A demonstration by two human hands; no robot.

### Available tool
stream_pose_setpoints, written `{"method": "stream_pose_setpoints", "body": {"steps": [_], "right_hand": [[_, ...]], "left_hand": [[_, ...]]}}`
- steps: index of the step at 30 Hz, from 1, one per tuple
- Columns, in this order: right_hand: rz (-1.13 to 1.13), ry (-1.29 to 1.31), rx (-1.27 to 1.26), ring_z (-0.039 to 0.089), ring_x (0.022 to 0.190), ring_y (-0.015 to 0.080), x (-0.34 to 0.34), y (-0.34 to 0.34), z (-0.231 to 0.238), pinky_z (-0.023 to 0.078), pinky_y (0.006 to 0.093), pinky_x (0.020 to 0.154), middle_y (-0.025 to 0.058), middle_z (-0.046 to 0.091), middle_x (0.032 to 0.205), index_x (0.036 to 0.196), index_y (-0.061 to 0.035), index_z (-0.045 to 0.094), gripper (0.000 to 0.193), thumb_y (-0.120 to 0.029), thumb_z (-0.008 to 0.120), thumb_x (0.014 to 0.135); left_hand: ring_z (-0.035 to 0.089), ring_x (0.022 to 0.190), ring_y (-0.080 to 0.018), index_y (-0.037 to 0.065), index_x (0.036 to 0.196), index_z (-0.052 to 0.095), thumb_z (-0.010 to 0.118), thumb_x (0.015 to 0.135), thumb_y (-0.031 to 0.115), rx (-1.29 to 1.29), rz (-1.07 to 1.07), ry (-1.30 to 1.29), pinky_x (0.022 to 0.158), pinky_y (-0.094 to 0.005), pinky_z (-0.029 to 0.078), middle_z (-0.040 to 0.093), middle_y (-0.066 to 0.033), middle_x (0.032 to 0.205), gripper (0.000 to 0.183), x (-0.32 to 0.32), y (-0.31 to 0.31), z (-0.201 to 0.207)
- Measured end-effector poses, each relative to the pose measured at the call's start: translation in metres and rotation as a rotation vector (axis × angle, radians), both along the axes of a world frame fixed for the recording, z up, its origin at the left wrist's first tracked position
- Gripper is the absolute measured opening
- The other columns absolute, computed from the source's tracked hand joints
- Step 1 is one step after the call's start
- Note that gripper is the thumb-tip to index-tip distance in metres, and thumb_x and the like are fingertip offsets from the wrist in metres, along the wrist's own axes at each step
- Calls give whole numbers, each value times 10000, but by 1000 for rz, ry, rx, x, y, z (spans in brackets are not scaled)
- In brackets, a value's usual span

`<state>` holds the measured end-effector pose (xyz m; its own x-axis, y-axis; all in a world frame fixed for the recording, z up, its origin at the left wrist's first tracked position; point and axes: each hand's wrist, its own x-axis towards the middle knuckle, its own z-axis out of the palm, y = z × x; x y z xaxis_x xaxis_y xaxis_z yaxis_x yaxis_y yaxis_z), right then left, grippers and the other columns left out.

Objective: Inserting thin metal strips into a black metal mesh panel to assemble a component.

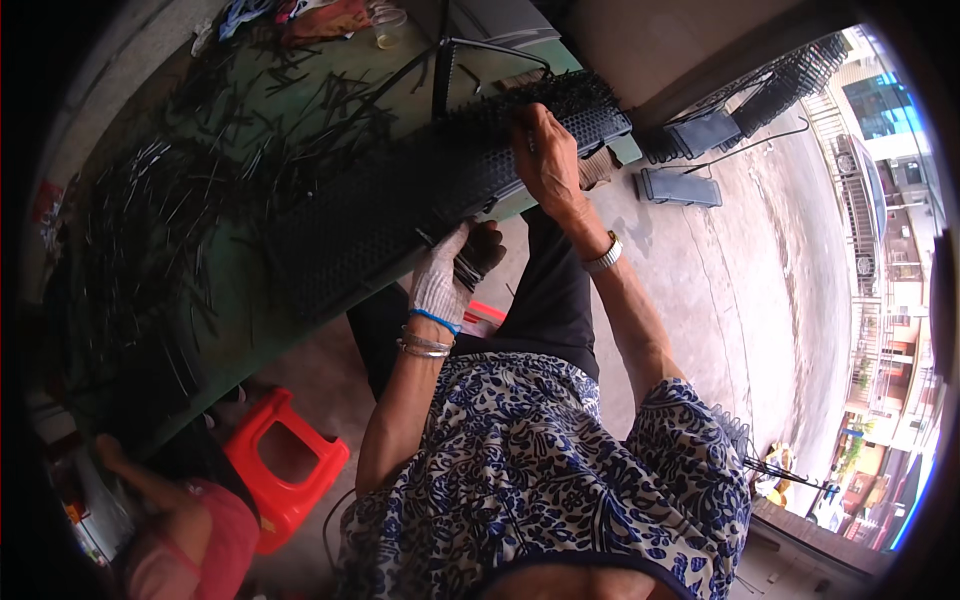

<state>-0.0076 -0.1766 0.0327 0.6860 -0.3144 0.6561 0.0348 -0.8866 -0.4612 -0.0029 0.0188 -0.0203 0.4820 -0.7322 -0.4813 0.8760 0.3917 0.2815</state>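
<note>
A long black panel point(390, 215) dotted with small holes lies slantwise across the green table. Short black strips point(530, 98) stick up in a dense row along its far right part. My right hand point(550, 165), bare and with a watch at the wrist, is closed over the panel near that row; its fingertips and anything in them are hidden. Below the panel's near edge is my left hand point(455, 265), in a white glove with dark fingers. It is curled round several thin dark strips point(468, 272).
Loose black strips point(200, 190) are heaped across the green table point(245, 345). A metal frame point(445, 75) stands behind the panel. To the left are a red stool point(285, 470) and another person point(200, 535) in pink. Dark trays point(680, 187) lie on the concrete at right.
</note>
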Motion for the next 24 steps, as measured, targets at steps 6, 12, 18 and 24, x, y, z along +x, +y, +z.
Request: {"method": "stream_pose_setpoints", "body": {"steps": [6,12,18,24], "right_hand": [[-9,14,4,643,744,331,0,-2,2,506,379,660,161,622,806,982,-7,546,129,-23,605,868],[-72,44,-44,645,708,295,-1,2,5,505,352,628,151,631,798,968,-4,555,107,-34,601,876],[44,100,31,660,672,249,3,-11,7,504,328,607,135,638,771,939,5,576,62,-33,588,891],[58,115,51,660,672,246,3,-10,5,502,327,612,128,630,751,931,0,574,46,-33,574,898]], "left_hand": [[681,932,-270,1,1110,609,525,977,164,-24,-34,-16,824,-429,587,679,-174,1015,227,1,1,-7],[683,925,-267,16,1096,608,526,977,168,8,-21,4,821,-428,586,682,-170,1012,209,1,4,-5],[691,777,-223,49,1024,641,574,952,165,106,24,-24,694,-375,600,695,-116,892,153,-3,6,10],[673,850,-209,75,1028,642,564,967,196,71,-45,-28,759,-413,583,681,-86,914,156,0,11,-3]]}}
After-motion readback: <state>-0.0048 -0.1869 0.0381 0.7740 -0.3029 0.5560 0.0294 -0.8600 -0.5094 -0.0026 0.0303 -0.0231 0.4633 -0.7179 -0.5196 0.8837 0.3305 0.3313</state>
